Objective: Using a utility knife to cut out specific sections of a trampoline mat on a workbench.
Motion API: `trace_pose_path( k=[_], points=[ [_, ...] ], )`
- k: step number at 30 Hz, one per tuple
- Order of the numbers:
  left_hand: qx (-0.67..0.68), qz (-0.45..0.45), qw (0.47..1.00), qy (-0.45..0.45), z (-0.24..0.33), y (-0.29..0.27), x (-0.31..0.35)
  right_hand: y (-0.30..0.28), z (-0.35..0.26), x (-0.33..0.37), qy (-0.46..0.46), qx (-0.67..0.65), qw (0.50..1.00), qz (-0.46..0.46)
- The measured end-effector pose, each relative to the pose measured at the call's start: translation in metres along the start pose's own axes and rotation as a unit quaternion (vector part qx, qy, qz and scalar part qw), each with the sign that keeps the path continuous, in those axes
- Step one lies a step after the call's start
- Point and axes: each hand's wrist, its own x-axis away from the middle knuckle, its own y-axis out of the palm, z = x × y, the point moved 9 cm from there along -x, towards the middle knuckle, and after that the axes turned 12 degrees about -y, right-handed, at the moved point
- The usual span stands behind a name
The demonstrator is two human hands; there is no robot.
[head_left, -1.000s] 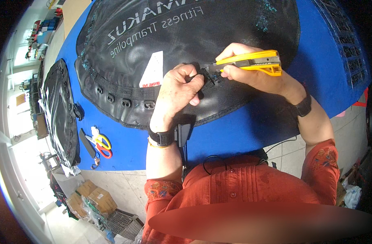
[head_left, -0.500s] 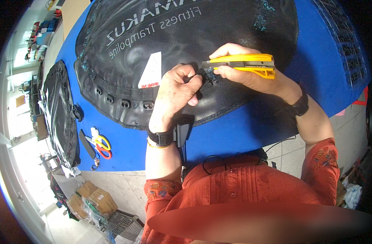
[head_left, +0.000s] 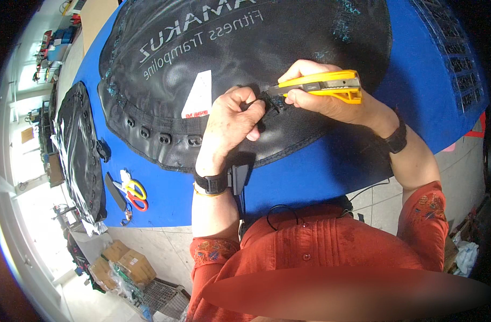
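A round black trampoline mat [head_left: 320, 126] with pale lettering lies on a blue table [head_left: 320, 172]. My right hand [head_left: 315, 97] grips a yellow utility knife [head_left: 331, 86], its tip pointing left toward the fingers of the other hand. At the mat's near edge, my left hand [head_left: 232, 118] is closed, pinching a dark piece, apparently a strap tab of the mat; the fingers partly hide it. Beside that hand, a white wedge-shaped card [head_left: 199, 92] with red marks rests on the mat. Black buckle-like rings [head_left: 165, 138] line the mat's edge to the left.
Scissors [head_left: 133, 189] with yellow and red handles lie beside a dark flat blade-shaped piece [head_left: 115, 192] at the table's left. Another folded black mat [head_left: 79, 155] is at the left edge. Cardboard boxes [head_left: 133, 264] stand on the floor at lower left.
The knife tip has shifted slightly right, away from my left fingers, still in my right hand. My left hand has barely moved and keeps its pinch.
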Motion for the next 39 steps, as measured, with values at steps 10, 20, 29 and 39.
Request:
trace_pose_path(
  k=[10, 20, 29, 39],
  points=[
    [0.016, -0.006, 1.000, 0.005, -0.004, 0.000, -0.002, 0.001, 0.006, 0.003, 0.040, -0.027, 0.999, -0.015],
    [0.021, -0.006, 1.000, 0.000, -0.003, -0.001, -0.001, -0.001, 0.004, 0.003, 0.050, -0.010, 0.998, -0.032],
    [0.019, -0.005, 1.000, -0.018, -0.005, 0.000, -0.001, 0.006, 0.001, 0.005, 0.057, -0.026, 0.997, -0.051],
    [-0.063, 0.027, 0.997, 0.046, 0.003, 0.000, 0.004, 0.005, 0.002, 0.005, 0.041, 0.019, 0.997, -0.063]
  ],
)
